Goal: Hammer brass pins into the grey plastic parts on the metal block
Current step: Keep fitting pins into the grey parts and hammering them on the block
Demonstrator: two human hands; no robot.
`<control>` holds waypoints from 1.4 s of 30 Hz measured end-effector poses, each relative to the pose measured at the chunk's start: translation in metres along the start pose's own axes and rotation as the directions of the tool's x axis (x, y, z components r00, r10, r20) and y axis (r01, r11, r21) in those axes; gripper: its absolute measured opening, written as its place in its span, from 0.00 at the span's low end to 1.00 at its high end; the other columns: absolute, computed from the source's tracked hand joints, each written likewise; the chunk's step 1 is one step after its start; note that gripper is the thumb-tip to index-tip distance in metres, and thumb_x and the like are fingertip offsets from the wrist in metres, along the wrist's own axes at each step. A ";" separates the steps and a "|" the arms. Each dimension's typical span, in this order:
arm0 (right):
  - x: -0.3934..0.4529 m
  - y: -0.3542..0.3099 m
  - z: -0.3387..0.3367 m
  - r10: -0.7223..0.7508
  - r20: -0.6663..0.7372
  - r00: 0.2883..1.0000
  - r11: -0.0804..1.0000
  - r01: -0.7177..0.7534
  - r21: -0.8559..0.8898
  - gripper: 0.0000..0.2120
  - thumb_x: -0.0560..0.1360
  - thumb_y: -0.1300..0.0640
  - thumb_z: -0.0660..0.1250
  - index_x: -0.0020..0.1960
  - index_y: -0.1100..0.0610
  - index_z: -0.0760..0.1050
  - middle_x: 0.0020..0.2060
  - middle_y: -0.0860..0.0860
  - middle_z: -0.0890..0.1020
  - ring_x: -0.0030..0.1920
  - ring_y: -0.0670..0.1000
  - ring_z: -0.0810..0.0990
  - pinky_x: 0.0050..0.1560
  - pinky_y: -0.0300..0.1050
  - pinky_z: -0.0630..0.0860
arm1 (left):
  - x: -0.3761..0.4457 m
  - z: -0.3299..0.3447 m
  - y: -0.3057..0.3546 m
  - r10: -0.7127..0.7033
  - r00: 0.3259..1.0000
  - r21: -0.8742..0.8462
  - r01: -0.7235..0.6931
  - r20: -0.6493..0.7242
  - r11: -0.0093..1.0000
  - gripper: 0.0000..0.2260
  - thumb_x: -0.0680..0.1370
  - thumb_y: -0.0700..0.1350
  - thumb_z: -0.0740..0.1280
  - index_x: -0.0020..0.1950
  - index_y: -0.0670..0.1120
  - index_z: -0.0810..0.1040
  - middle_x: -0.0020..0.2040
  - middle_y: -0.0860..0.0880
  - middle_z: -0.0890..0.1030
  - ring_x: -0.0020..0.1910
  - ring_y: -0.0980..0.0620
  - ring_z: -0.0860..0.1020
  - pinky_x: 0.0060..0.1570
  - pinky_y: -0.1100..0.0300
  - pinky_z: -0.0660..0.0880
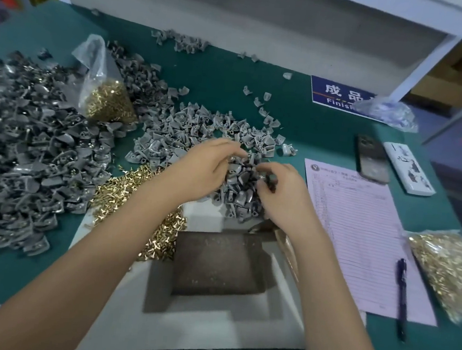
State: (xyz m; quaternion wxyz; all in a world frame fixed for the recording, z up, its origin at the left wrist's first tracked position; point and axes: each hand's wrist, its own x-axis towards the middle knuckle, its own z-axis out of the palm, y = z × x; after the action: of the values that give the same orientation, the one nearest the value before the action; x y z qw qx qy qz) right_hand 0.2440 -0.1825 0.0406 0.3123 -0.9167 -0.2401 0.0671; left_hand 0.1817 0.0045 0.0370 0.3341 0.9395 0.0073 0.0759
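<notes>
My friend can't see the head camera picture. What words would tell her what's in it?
Two hands, left and right, pick through a pile of grey plastic parts beyond a bare metal block. Loose brass pins lie left of the block on a green table.

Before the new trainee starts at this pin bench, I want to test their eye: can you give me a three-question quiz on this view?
1. True or false: a grey part already lies on the metal block.
2. Where is the pen? A) on the phone B) at the pink form's near right corner C) in a hand
3. What are the left hand and right hand working in?

Key: 1 false; 2 B; 3 the pile of grey parts beyond the block.
</notes>
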 end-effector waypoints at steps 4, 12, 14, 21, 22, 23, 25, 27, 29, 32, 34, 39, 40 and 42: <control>-0.011 0.003 0.001 -0.033 -0.004 0.999 0.999 0.033 -0.035 0.13 0.78 0.62 0.71 0.60 0.49 0.82 0.52 0.43 0.75 0.48 0.42 0.73 0.54 0.36 0.68 | -0.032 -0.007 0.006 -0.037 0.992 -0.117 0.023 -0.119 0.993 0.18 0.83 0.39 0.57 0.68 0.56 0.76 0.64 0.61 0.75 0.47 0.77 0.71 0.48 0.79 0.68; -0.029 0.008 0.005 -0.033 -0.051 0.998 0.993 0.038 0.112 0.13 0.76 0.63 0.73 0.56 0.47 0.82 0.45 0.41 0.83 0.47 0.34 0.78 0.47 0.26 0.71 | -0.068 0.011 0.019 -0.059 0.983 -0.111 0.040 -0.174 0.993 0.13 0.82 0.43 0.64 0.64 0.54 0.80 0.59 0.60 0.80 0.63 0.60 0.73 0.67 0.57 0.70; -0.033 0.008 0.006 -0.025 -0.091 0.996 0.983 0.041 0.180 0.14 0.76 0.62 0.74 0.56 0.46 0.81 0.43 0.42 0.84 0.46 0.38 0.80 0.50 0.34 0.76 | -0.072 0.013 0.021 -0.089 0.977 -0.131 0.064 -0.196 0.989 0.12 0.83 0.45 0.64 0.64 0.54 0.80 0.59 0.60 0.80 0.62 0.61 0.73 0.66 0.56 0.71; -0.061 -0.014 -0.005 -0.078 -0.164 0.983 0.936 0.129 0.326 0.19 0.76 0.63 0.73 0.60 0.42 0.78 0.46 0.42 0.82 0.48 0.45 0.82 0.53 0.44 0.80 | -0.115 0.015 0.037 -0.060 0.946 -0.180 0.002 -0.320 0.984 0.14 0.80 0.48 0.69 0.65 0.56 0.79 0.54 0.63 0.78 0.54 0.60 0.74 0.58 0.60 0.71; -0.068 -0.021 -0.005 -0.076 -0.138 0.988 0.918 0.123 0.377 0.19 0.76 0.63 0.74 0.61 0.45 0.78 0.45 0.43 0.82 0.48 0.46 0.83 0.54 0.47 0.81 | -0.126 0.016 0.038 -0.051 0.941 -0.174 -0.008 -0.334 0.985 0.15 0.79 0.48 0.70 0.66 0.56 0.78 0.54 0.63 0.78 0.53 0.59 0.74 0.57 0.60 0.71; -0.077 -0.029 -0.004 -0.081 -0.106 0.991 0.894 0.119 0.433 0.19 0.75 0.63 0.75 0.61 0.47 0.78 0.44 0.44 0.82 0.47 0.47 0.83 0.54 0.46 0.81 | -0.139 0.017 0.039 -0.041 0.939 -0.157 -0.014 -0.341 0.988 0.16 0.79 0.49 0.70 0.66 0.56 0.77 0.54 0.63 0.78 0.53 0.60 0.73 0.57 0.60 0.71; -0.096 -0.044 -0.001 -0.106 -0.025 0.994 0.853 0.104 0.511 0.19 0.73 0.61 0.77 0.60 0.47 0.78 0.41 0.48 0.83 0.44 0.47 0.84 0.50 0.40 0.80 | -0.163 0.020 0.039 -0.028 0.937 -0.102 -0.009 -0.348 0.995 0.20 0.77 0.54 0.70 0.69 0.56 0.75 0.55 0.61 0.76 0.54 0.59 0.73 0.56 0.61 0.71; -0.113 -0.060 0.010 -0.125 0.114 0.986 0.856 0.049 0.515 0.18 0.72 0.60 0.79 0.57 0.46 0.79 0.39 0.50 0.84 0.41 0.46 0.83 0.45 0.37 0.79 | -0.184 0.026 0.037 -0.060 0.924 -0.138 0.008 -0.377 0.990 0.23 0.74 0.55 0.73 0.68 0.54 0.76 0.56 0.59 0.76 0.52 0.59 0.74 0.54 0.62 0.72; -0.126 -0.073 0.026 -0.139 0.218 0.966 0.869 0.013 0.495 0.18 0.70 0.62 0.79 0.56 0.47 0.81 0.39 0.51 0.84 0.40 0.47 0.83 0.43 0.39 0.79 | -0.202 0.033 0.032 -0.105 0.895 -0.231 0.002 -0.434 0.973 0.20 0.72 0.45 0.78 0.63 0.48 0.81 0.55 0.55 0.79 0.51 0.58 0.76 0.52 0.61 0.74; -0.136 -0.089 0.042 -0.172 0.258 0.951 0.895 0.042 0.444 0.19 0.69 0.58 0.80 0.57 0.45 0.80 0.39 0.49 0.84 0.39 0.45 0.82 0.42 0.40 0.77 | -0.222 0.033 0.020 -0.102 0.852 -0.213 -0.011 -0.514 0.977 0.20 0.68 0.35 0.80 0.58 0.45 0.84 0.52 0.51 0.83 0.50 0.59 0.80 0.51 0.65 0.76; -0.136 -0.095 0.048 -0.221 0.270 0.937 0.909 0.097 0.406 0.18 0.71 0.51 0.79 0.58 0.42 0.80 0.39 0.45 0.84 0.39 0.44 0.82 0.41 0.37 0.76 | -0.233 0.025 0.013 -0.144 0.843 -0.252 0.010 -0.519 0.968 0.18 0.71 0.39 0.78 0.58 0.52 0.84 0.51 0.57 0.84 0.49 0.61 0.81 0.50 0.69 0.75; -0.122 -0.107 0.068 -0.286 0.155 0.946 0.956 0.269 0.120 0.08 0.78 0.50 0.72 0.57 0.45 0.82 0.48 0.39 0.84 0.51 0.42 0.79 0.53 0.41 0.77 | -0.254 0.003 -0.004 -0.526 0.756 -0.714 0.113 -0.390 0.691 0.12 0.75 0.51 0.72 0.57 0.61 0.83 0.49 0.54 0.86 0.47 0.54 0.84 0.51 0.59 0.79; -0.120 -0.109 0.074 -0.307 0.141 0.941 0.949 0.313 -0.022 0.10 0.79 0.50 0.71 0.59 0.44 0.81 0.52 0.39 0.82 0.55 0.44 0.77 0.56 0.45 0.76 | -0.258 -0.001 -0.006 -0.567 0.739 -0.780 0.091 -0.364 0.619 0.12 0.75 0.49 0.72 0.57 0.60 0.84 0.48 0.51 0.86 0.47 0.50 0.85 0.51 0.54 0.80; -0.117 -0.116 0.084 -0.332 0.127 0.935 0.902 0.354 -0.245 0.14 0.81 0.49 0.67 0.66 0.44 0.79 0.58 0.44 0.80 0.59 0.49 0.75 0.57 0.49 0.74 | -0.265 -0.009 -0.009 -0.596 0.726 -0.844 0.040 -0.343 0.534 0.10 0.76 0.47 0.72 0.56 0.56 0.85 0.46 0.48 0.86 0.45 0.47 0.85 0.48 0.54 0.82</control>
State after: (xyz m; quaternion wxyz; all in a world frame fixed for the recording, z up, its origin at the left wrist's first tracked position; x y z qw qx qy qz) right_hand 0.0723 -0.1134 0.0410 0.1841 -0.8898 -0.4173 0.0161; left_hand -0.0810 0.0001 0.0021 0.7004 0.5950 0.2605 0.2960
